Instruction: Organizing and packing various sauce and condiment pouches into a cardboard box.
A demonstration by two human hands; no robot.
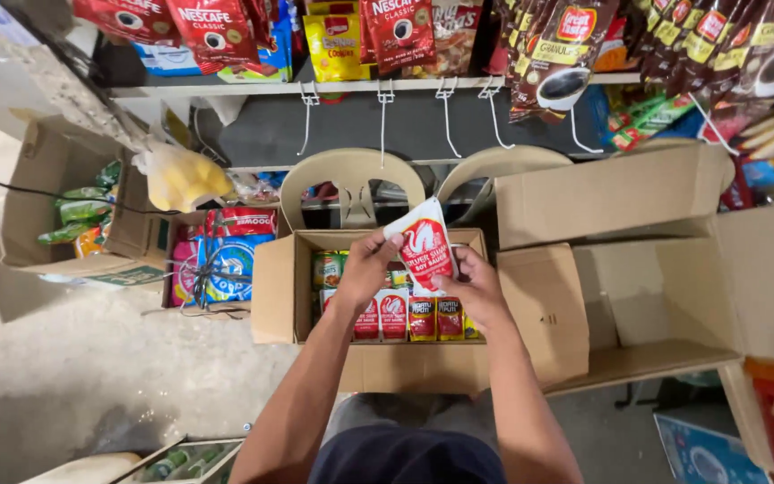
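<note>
Forearms: both bare, rising from the bottom edge and converging over the box; elbows wide, wrists close together.
Left hand (pixel 367 266): raised above the box, knuckles toward the camera, fingers curled; thumb and fingertips pinch the upper left edge of the pouch.
Right hand (pixel 472 285): slightly lower, palm turned inward, fingers bent; it grips the pouch's lower right edge between thumb and fingers.
Sauce pouch (pixel 425 246): white with a red panel, held between both hands just above the box's open top, tilted with its top corner leaning left.
Open cardboard box (pixel 405 367): directly before the person, flaps folded out to both sides; the hands hover over its middle.
Box contents: a row of small red sachets (pixel 409 318) standing upright along the near wall; green-labelled cans (pixel 327 268) at the far left corner.
Large empty carton (pixel 674 296): just right of the open box, touching its flap, lid standing up.
Left side: another carton (pixel 55 215) holding green packets, and red-and-blue packs (pixel 226 255) tied with string beside it.
Behind the box: two beige plastic chairs (pixel 351 184), backs showing.
Farthest: a shelf (pixel 369 87) with wire hooks, hung with red and dark coffee sachet strips (pixel 566 54).
</note>
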